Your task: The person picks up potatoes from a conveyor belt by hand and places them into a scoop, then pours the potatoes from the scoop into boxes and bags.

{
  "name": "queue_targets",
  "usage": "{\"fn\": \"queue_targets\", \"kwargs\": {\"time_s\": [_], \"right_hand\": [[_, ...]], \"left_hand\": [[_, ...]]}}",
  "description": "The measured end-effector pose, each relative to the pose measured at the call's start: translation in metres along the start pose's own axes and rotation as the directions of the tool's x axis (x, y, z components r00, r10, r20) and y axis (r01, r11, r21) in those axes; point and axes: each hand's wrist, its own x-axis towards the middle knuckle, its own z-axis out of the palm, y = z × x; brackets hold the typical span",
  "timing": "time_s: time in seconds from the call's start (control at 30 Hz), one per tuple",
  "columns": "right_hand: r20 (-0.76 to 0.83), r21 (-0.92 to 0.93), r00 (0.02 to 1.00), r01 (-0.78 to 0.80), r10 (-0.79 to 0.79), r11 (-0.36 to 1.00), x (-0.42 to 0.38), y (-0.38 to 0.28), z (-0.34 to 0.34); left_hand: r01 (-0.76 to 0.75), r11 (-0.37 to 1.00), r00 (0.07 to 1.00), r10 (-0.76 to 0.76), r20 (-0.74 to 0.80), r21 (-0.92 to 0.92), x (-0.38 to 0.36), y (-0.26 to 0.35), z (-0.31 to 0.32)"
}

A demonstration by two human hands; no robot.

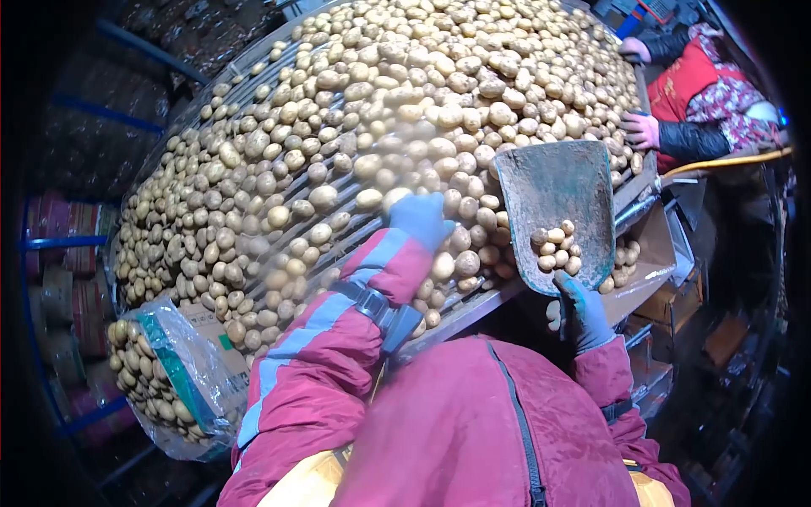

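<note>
Potatoes point(498, 89) cover a large slatted sorting table point(346, 190). My left hand point(416, 218), in a blue glove, reaches in among them at the middle of the table, beside a pale potato point(394, 199). Its thumb points to the right, but its other fingers are hidden from me. My right hand point(585, 313), also gloved, is closed on the near end of a worn, dark green scoop point(562, 182). Several small potatoes point(557, 247) lie in the scoop near that end. The scoop's wide end rests over the table's right side.
A co-worker in a red vest point(688, 80) stands at the right, pink-gloved hands at the table edge. At lower left, a plastic-lined box point(198, 355) holds potatoes. Below the scoop sits a cardboard box point(646, 253) with more. A yellow hose point(726, 160) runs along the right.
</note>
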Motion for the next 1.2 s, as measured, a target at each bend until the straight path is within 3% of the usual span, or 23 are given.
{"fn": "queue_targets", "kwargs": {"time_s": [0.1, 0.13, 0.2, 0.3, 0.4, 0.5, 0.53, 0.6, 0.63, 0.67, 0.7, 0.73, 0.77, 0.9, 0.93, 1.0, 1.03, 1.07, 1.13, 1.2], "right_hand": [[-0.013, 0.022, 1.000, 0.001, -0.001, 1.000, -0.001, 0.008, 0.001], [-0.011, 0.008, 1.000, 0.006, -0.005, 1.000, -0.003, 0.012, -0.001], [0.010, -0.027, 1.000, 0.027, -0.027, 0.999, -0.007, 0.012, 0.001], [0.012, -0.032, 1.000, 0.009, -0.009, 0.999, -0.011, 0.015, -0.003], [0.049, -0.041, 0.999, 0.006, -0.004, 0.999, -0.013, 0.027, -0.019], [0.115, -0.042, 0.993, 0.007, -0.002, 0.999, -0.023, 0.038, -0.041], [0.105, -0.047, 0.994, -0.005, 0.010, 0.999, -0.028, 0.044, -0.048], [0.095, -0.061, 0.994, -0.043, 0.048, 0.997, -0.033, 0.061, -0.065], [0.096, -0.084, 0.995, -0.032, 0.040, 0.996, -0.037, 0.070, -0.074], [0.136, -0.162, 0.990, -0.021, 0.043, 0.987, -0.040, 0.076, -0.084], [0.126, -0.135, 0.990, -0.045, 0.062, 0.990, -0.045, 0.084, -0.093], [0.124, -0.107, 0.989, -0.070, 0.083, 0.992, -0.047, 0.097, -0.100], [0.169, -0.050, 0.986, 0.016, -0.007, 0.999, -0.025, 0.138, -0.110], [0.216, -0.044, 0.970, -0.104, 0.111, 0.994, -0.054, 0.147, -0.128], [0.205, -0.135, 0.972, -0.088, 0.115, 0.987, -0.060, 0.147, -0.136], [0.165, -0.107, 0.975, -0.132, 0.149, 0.985, -0.056, 0.171, -0.139], [0.134, -0.022, 0.983, -0.126, 0.127, 0.992, -0.058, 0.183, -0.142], [0.133, -0.029, 0.980, -0.142, 0.145, 0.989, -0.053, 0.197, -0.147], [0.055, -0.026, 0.993, -0.106, 0.107, 0.994, -0.056, 0.209, -0.155], [0.033, 0.021, 0.998, -0.046, 0.045, 0.999, -0.052, 0.233, -0.161]], "left_hand": [[0.030, 0.998, 0.999, -0.032, 0.030, 0.046, -0.001, 0.008, -0.007], [0.057, 0.997, 0.992, -0.062, 0.112, 0.052, 0.000, 0.011, -0.012], [0.094, 0.996, 0.984, -0.092, 0.154, -0.009, -0.002, 0.005, -0.004], [0.069, 0.994, 0.995, -0.063, 0.082, -0.079, -0.007, -0.004, 0.008], [0.194, 0.981, 0.974, -0.191, 0.121, -0.015, 0.002, 0.003, 0.014], [0.228, 0.962, 0.973, -0.223, 0.055, -0.151, -0.006, 0.001, 0.015], [0.275, 0.913, 0.961, -0.251, 0.118, -0.300, 0.001, -0.019, 0.033], [0.073, 0.889, 0.994, -0.101, -0.038, -0.453, -0.011, -0.029, 0.021], [0.130, 0.816, 0.985, -0.171, -0.021, -0.563, -0.009, -0.044, 0.032], [0.313, 0.575, 0.946, -0.259, 0.195, -0.756, -0.022, -0.011, -0.010], [0.253, 0.458, 0.960, -0.230, 0.161, -0.852, -0.019, -0.021, -0.004], [0.199, 0.107, 0.975, -0.122, 0.186, -0.974, -0.026, -0.007, -0.019], [0.228, 0.034, 0.974, -0.006, 0.228, -0.973, -0.030, 0.011, -0.034], [0.375, -0.148, 0.917, 0.201, 0.343, -0.915, -0.036, 0.093, -0.046], [0.361, -0.182, 0.914, 0.265, 0.308, -0.915, -0.037, 0.118, -0.040], [0.422, -0.155, 0.863, 0.371, 0.343, -0.893, -0.039, 0.166, -0.035], [0.504, -0.116, 0.822, 0.369, 0.434, -0.856, -0.039, 0.187, -0.030], [0.514, 0.026, 0.806, 0.330, 0.492, -0.858, -0.040, 0.215, -0.027], [0.559, 0.085, 0.687, 0.510, 0.518, -0.825, -0.036, 0.253, -0.016], [0.520, 0.270, 0.622, 0.530, 0.576, -0.810, -0.038, 0.304, -0.012]]}}
